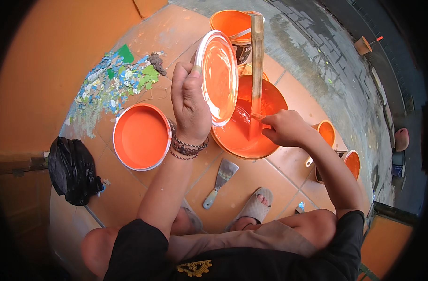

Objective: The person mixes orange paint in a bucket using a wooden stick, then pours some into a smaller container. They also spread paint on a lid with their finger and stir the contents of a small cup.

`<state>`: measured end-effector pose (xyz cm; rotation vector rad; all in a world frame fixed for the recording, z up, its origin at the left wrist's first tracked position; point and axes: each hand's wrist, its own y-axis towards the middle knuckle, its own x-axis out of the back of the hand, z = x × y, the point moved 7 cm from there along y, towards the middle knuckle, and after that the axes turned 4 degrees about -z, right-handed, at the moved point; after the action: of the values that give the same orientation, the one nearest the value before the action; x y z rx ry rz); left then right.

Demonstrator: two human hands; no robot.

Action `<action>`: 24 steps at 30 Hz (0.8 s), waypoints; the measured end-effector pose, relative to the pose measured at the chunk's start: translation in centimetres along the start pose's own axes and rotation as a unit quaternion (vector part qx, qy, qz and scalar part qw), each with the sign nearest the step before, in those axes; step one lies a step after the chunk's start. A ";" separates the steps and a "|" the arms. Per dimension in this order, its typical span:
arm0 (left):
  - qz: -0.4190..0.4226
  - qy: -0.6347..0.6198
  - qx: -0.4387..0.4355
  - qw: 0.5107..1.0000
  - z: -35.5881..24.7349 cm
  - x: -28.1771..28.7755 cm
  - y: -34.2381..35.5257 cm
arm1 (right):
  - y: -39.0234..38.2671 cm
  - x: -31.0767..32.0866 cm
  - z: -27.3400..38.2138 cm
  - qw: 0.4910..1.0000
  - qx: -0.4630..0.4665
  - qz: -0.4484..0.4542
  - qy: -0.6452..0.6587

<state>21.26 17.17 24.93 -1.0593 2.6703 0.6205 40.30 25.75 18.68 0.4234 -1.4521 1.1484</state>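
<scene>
Orange-smeared, the round white-rimmed lid (218,75) tilts above the left edge of the wide round paint basin (274,96), clasped in our left hand (191,100); tipping it outward could drip paint on the tan floor tiles (282,180). Our right hand (285,129), elbow bent, reaches in from the basin's right, index finger extended toward the long wooden stick (257,61), but we cannot tell whether it grips.

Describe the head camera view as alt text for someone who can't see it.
A person's left hand holds a white-rimmed, orange-coated lid upright by a wide bucket of orange paint, the right hand at a wooden stick standing in it. Another paint-filled bucket, a scraper and colourful flakes lie around on tiles.
</scene>
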 end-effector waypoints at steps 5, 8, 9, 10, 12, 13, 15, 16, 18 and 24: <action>-0.003 -0.026 0.031 0.999 0.6 0.2 -0.2 | -1.7 1.6 -0.6 0.968 0.011 -0.095 0.231; 0.019 -0.026 0.033 0.999 0.9 -0.1 -0.3 | -0.8 1.3 -0.3 0.971 0.033 -0.112 0.211; 0.023 -0.022 0.031 0.999 0.8 -0.2 -0.4 | -0.3 1.5 0.0 0.975 0.033 -0.110 0.191; 0.027 -0.017 0.028 0.999 0.7 -0.4 -0.3 | 0.1 1.6 0.1 0.979 0.032 -0.108 0.170; 0.034 -0.041 0.039 0.998 0.8 -0.6 -0.4 | 1.0 2.0 -0.2 0.984 0.024 -0.113 0.132; 0.034 -0.055 0.046 0.997 0.7 -0.9 -0.5 | 1.4 2.2 -0.3 0.988 0.012 -0.107 0.114; 0.039 -0.069 0.054 0.995 0.6 -1.1 -0.7 | 1.9 2.1 -0.5 0.991 -0.001 -0.097 0.088; 0.045 -0.070 0.054 0.995 0.6 -1.0 -0.7 | 2.1 1.8 -0.6 0.992 -0.003 -0.094 0.079; 0.048 -0.083 0.060 0.994 0.7 -1.0 -0.7 | 2.3 1.5 -0.6 0.994 -0.005 -0.079 0.072; 0.027 -0.131 0.077 0.988 0.8 -1.3 -0.5 | 2.0 -0.2 0.2 0.993 0.022 -0.060 0.099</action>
<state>22.54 18.03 24.49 -0.8048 2.4789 0.5129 38.69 26.45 17.75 0.4098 -1.2140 1.0957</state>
